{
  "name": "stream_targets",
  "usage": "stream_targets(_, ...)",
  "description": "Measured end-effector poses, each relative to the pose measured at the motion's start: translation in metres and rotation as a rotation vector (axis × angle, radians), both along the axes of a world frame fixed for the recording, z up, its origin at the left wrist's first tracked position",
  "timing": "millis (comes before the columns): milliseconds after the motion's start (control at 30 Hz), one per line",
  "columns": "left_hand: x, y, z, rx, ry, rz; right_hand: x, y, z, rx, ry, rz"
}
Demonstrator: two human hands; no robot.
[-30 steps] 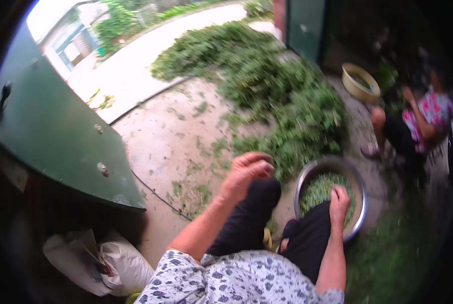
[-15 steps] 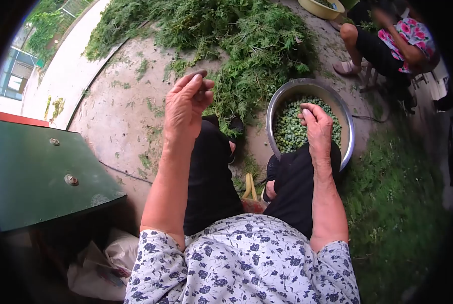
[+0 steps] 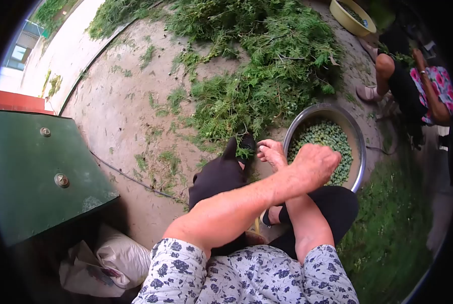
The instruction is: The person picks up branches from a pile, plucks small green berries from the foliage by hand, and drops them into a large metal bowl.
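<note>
My left forearm crosses over my right. Above the wide metal basin (image 3: 361, 167), my left hand (image 3: 316, 164) is closed with its back up; its fingertips and anything in them are hidden. Small green berry-like cones (image 3: 323, 139) fill much of the basin. Left of the basin's rim, my right hand (image 3: 272, 154) has its fingers loosely curled and partly apart, with nothing visible in them. It is nearest to my dark shoe (image 3: 247, 144) and the pile of cut evergreen branches (image 3: 267, 76).
A green metal-topped box (image 3: 39, 167) stands at left, with pale sacks (image 3: 120, 258) below it. A cable (image 3: 130, 177) lies on the ground. A person (image 3: 414, 83) sits at upper right near a yellow basin (image 3: 352, 19). More greenery (image 3: 388, 223) lies at lower right.
My left hand has swung right across my body to above the basin. My right hand has moved left from the basin and lower, under my left arm. The view has shifted.
</note>
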State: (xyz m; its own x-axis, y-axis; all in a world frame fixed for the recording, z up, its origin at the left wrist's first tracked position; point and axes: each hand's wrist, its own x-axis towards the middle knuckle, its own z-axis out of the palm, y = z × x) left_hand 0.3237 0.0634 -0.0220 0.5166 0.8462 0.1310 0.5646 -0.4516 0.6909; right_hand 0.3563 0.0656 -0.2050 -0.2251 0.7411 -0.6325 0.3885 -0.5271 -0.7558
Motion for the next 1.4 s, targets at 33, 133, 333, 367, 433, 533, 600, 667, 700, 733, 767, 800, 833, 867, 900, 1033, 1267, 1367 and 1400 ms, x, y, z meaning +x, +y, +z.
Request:
stream_targets(33,-0.001,-0.003,-0.001,0.045,0.127,-0.007,-0.008,0.005,-0.006,-0.012,-0.002,0.007)
stream_targets(133,-0.001,-0.002,0.004,0.179,0.102,0.032,-0.032,0.029,-0.026,-0.064,0.054,-0.028)
stream_targets(333,-0.02,0.01,0.015,0.119,-0.011,0.14,-0.096,0.077,-0.093,0.41,-0.022,0.17)
stream_targets(367,-0.021,0.011,0.016,0.113,-0.006,0.141,-0.109,0.082,-0.101,0.421,-0.03,0.139)
stream_targets(433,-0.024,0.015,0.018,0.098,-0.072,0.202,-0.132,0.095,-0.048,0.008,0.16,-0.122)
stream_targets(533,-0.034,0.02,0.024,0.072,-0.107,0.213,-0.144,0.104,-0.076,-0.139,0.248,-0.261)
stream_targets(600,-0.039,0.022,0.026,0.058,-0.128,0.219,-0.141,0.102,-0.088,-0.124,0.139,-0.189)
stream_targets(667,-0.044,0.025,0.027,0.068,-0.119,0.213,-0.138,0.101,-0.09,-0.082,0.045,-0.097)
stream_targets(700,-0.046,0.026,0.027,0.067,-0.129,0.221,-0.133,0.098,-0.096,0.116,-0.112,-0.041)
stream_targets(733,-0.048,0.027,0.028,0.078,-0.123,0.232,-0.128,0.098,-0.092,0.321,-0.268,0.016)
stream_targets(767,-0.05,0.027,0.028,0.093,-0.118,0.243,-0.121,0.099,-0.088,0.33,-0.279,0.023)
stream_targets(800,-0.05,0.027,0.028,0.122,-0.144,0.272,-0.113,0.098,-0.083,0.396,-0.227,-0.015)
stream_targets(833,-0.052,0.027,0.028,0.133,-0.157,0.282,-0.106,0.1,-0.073,0.464,-0.173,-0.051)
stream_targets(867,-0.054,0.026,0.03,0.12,-0.149,0.278,-0.098,0.103,-0.063,0.492,-0.128,-0.086)
stream_targets(900,-0.056,0.025,0.031,0.106,-0.141,0.274,-0.095,0.102,-0.017,0.316,-0.011,-0.15)
stream_targets(1033,-0.059,0.02,0.037,0.207,-0.176,0.462,-0.081,0.111,0.022,0.519,0.042,-0.143)
stream_targets(1267,-0.057,0.029,0.026,0.219,-0.3,0.403,-0.071,0.128,0.096,0.712,-0.28,0.011)
stream_targets(1367,-0.072,0.035,0.033,0.227,-0.391,0.43,-0.068,0.138,0.144,0.948,-0.256,-0.059)
stream_targets(1400,-0.072,0.032,0.036,0.221,-0.447,0.451,-0.064,0.141,0.141,0.959,-0.407,0.097)
